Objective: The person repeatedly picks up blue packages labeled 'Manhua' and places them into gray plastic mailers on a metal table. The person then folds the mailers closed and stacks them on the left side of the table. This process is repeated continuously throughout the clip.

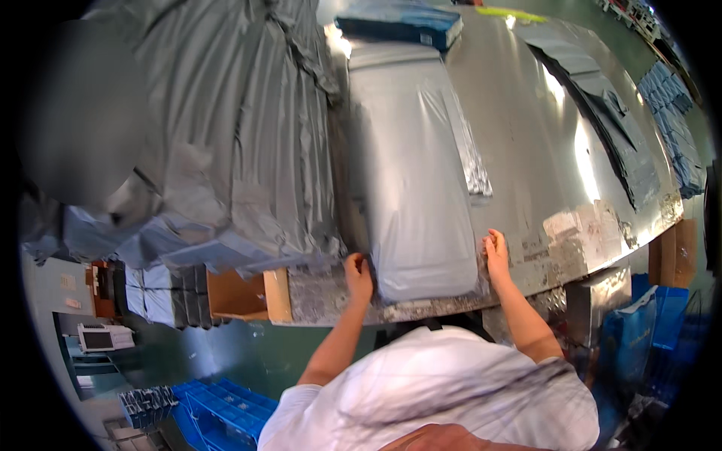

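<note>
A long grey plastic-wrapped bundle (414,173) with rounded corners lies lengthwise in front of me on the metal table. At its near left corner is my left hand (359,278), with its fingers curled in against the bundle's side. What they hold, if anything, is hidden. My right hand (495,252) is beside the near right edge, its fingers loosely bent and apart, with nothing seen in them. Along the bundle's right side sticks out a strip of shiny, crinkled clear film (472,161).
Tall stacks of grey plastic-covered goods (256,135) crowd the left. A dark blue package (398,26) lies beyond the bundle. Flat grey plastic sheets (594,105) lie on the metal table (519,128) at right. An open cardboard box (239,293) stands by the table's near left edge.
</note>
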### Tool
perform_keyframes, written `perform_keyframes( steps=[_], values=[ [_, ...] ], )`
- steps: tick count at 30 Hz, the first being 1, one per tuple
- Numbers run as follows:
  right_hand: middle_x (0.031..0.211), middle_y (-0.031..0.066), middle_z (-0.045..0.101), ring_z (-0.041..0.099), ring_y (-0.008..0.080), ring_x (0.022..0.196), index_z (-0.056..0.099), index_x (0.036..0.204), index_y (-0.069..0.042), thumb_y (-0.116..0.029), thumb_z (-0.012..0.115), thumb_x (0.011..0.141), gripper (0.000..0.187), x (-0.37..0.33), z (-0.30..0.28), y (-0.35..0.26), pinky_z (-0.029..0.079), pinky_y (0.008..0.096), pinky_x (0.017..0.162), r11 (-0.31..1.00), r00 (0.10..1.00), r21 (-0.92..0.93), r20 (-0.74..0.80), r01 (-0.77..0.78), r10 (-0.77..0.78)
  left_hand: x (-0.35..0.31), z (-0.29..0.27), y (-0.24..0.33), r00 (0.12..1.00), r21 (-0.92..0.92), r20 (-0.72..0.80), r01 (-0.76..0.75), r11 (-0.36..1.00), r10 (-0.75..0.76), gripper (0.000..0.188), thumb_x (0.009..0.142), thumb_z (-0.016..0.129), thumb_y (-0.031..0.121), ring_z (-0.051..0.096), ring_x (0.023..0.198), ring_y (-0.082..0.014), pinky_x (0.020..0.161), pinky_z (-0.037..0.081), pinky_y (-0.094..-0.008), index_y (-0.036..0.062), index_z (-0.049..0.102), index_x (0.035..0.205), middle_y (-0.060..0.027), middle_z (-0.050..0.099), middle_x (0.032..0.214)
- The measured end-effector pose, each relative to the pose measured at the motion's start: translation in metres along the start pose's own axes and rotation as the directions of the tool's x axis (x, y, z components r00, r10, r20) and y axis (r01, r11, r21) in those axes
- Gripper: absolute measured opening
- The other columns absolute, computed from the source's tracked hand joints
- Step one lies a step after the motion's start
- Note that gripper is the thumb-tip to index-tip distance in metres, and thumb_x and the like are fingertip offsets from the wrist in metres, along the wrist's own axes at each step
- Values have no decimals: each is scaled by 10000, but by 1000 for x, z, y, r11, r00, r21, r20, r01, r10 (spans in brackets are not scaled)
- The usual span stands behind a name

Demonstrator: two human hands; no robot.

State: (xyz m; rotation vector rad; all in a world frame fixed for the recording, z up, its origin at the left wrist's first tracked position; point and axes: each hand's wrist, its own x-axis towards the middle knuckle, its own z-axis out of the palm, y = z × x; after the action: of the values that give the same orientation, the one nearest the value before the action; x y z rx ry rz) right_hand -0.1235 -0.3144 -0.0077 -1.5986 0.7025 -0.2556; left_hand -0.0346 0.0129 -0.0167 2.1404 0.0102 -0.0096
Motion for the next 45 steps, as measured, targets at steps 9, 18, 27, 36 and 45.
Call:
perform_keyframes(
  steps=[9, 18, 27, 36, 45],
  values=[
    [1168, 153, 520, 499, 284, 1067, 436, 1222, -12, -452, 516, 783, 627, -26, 5, -67, 401, 386, 914, 550, 671, 443, 667, -708, 325, -3, -29, 145, 825, -545, 559, 438, 715, -79, 664, 783, 531, 214, 376, 1171, -237, 967, 298, -313, 57, 234, 1356, -133, 345, 1320],
    [1156, 158, 509, 486, 324, 1047, 427, 1224, -56, -488, 580, 658, 728, -61, 18, -130, 389, 446, 897, 493, 820, 701, 570, -515, 46, -23, -136, 306, 790, 142, 419, -545, 827, 448, 835, 765, 543, 358, 224, 1205, -481, 993, 228, -462, -9, 87, 1361, -363, 120, 1326],
    [1202, 178, 459, 434, 339, 1100, 386, 1253, -54, -545, 517, 693, 756, -38, 41, -425, 347, 448, 925, 657, 621, 702, 391, 276, -679, -55, -303, 427, 193, 358, 232, -928, 101, 953, 1061, 560, 716, 445, 167, 1252, -476, 1008, 196, -503, -43, 187, 1339, -335, 132, 1352],
    [1248, 199, 409, 382, 354, 1152, 345, 1281, -51, -602, 455, 728, 788, -116, 176, -676, 304, 450, 954, 27, -63, 258, 334, 966, -940, 49, -606, 467, 393, -334, -293, -896, 292, 872, 350, 858, 484, 150, 506, 1068, -202, 922, 404, -338, 21, 461, 1182, -93, 548, 1107],
    [1314, 225, 328, 323, 362, 1213, 265, 1330, -49, -657, 388, 767, 838, -76, 301, -626, 259, 445, 985, -56, -93, 222, 162, 974, -982, 119, -584, 386, 657, -437, -529, -754, 491, 538, 619, 856, 450, 479, 450, 1132, -189, 947, 370, -332, 30, 367, 1275, -90, 453, 1240]
  ],
)
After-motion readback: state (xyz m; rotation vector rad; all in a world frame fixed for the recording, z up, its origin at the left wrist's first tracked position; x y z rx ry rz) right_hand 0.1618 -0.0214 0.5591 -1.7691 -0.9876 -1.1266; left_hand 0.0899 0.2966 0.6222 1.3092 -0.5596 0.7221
